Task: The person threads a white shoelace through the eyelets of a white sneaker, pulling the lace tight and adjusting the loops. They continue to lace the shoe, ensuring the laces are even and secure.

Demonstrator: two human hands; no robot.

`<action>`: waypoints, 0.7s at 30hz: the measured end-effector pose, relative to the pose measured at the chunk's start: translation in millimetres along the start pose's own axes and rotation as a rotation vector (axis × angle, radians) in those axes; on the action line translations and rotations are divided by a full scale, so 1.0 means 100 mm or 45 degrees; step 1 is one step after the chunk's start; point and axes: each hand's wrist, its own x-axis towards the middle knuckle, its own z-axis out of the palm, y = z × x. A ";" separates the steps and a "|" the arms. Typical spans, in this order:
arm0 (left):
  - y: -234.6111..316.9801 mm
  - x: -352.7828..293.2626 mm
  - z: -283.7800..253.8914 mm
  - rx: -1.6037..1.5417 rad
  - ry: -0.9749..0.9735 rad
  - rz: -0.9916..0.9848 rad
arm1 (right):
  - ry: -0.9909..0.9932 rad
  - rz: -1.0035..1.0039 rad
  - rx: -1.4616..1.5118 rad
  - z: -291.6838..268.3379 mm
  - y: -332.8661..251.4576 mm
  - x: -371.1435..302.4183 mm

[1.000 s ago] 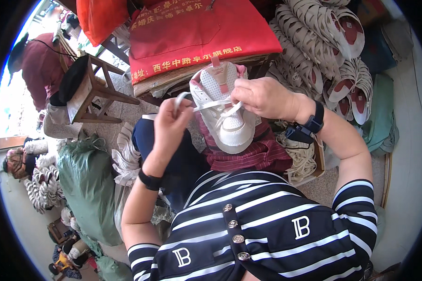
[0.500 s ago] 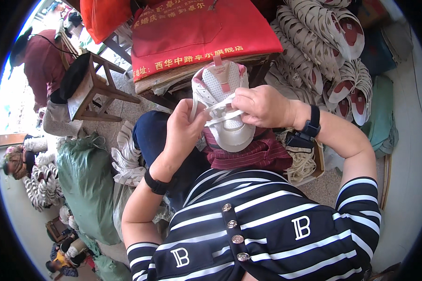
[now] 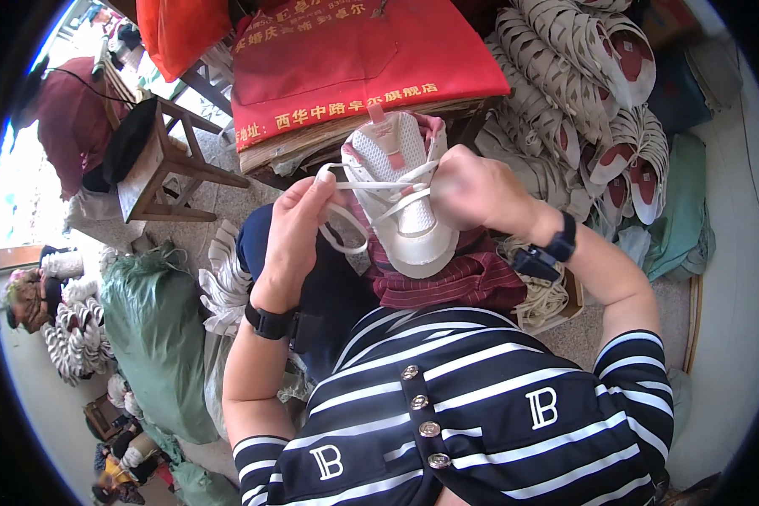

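A white sneaker [image 3: 417,244] with a pink lining rests on the dark red striped cloth over my lap, toe toward me. Across its tongue runs a white shoelace [image 3: 371,185], partly threaded and crossing near the middle. My left hand [image 3: 298,219], just left of the shoe, pinches the lace between thumb and fingers, and a loop hangs below it. Against the shoe's right side is my right hand [image 3: 481,192], its fingers bent and blurred by motion. Whether it grips the lace there cannot be made out.
Ahead stands a wooden table covered with a red cloth [image 3: 337,67]. Stacked white shoe uppers [image 3: 557,76] lie at the right, above a box of laces [image 3: 548,299]. To the left are a wooden stool [image 3: 156,169] and a green sack [image 3: 156,337]. Other people sit farther left.
My left hand has moved left, away from the shoe, drawing the lace out sideways. My right hand has shifted slightly right, off the middle of the lacing.
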 end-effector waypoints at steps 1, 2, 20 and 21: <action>0.03 -0.02 0.01 0.045 0.022 0.049 | -0.050 0.066 0.235 0.00 0.14 0.00; 0.07 -0.05 0.01 0.090 0.042 0.100 | -0.228 0.228 0.606 -0.10 0.21 0.02; -0.28 -0.51 -4.06 -0.813 0.931 0.188 | 1.304 0.593 1.290 -2.20 2.51 -1.19; -0.32 -0.36 -3.78 -0.572 0.864 0.121 | 1.192 0.694 1.124 -2.10 2.52 -1.20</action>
